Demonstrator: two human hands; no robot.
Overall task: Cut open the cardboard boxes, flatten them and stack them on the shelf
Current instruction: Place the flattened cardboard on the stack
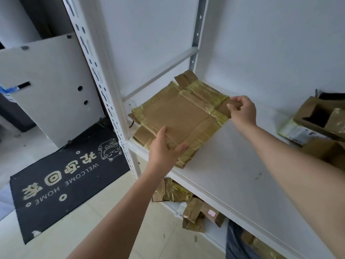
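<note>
Shelf (pixel 233 165): white board on a white metal rack.
Flattened box (pixel 179 113): lies flat at shelf's left end, yellow-taped.
Uncut boxes (pixel 321 124): at shelf's right end.
Left hand (pixel 164 148): grips flattened box's near edge, thumb on top.
Right hand (pixel 242 111): fingers pinch its far-right flap.

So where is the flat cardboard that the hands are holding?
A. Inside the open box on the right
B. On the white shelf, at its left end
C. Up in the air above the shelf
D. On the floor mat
B: the flattened cardboard lies on the white shelf at its left end, with the left hand gripping its near edge and the right hand pinching a flap on its far right corner.
</note>
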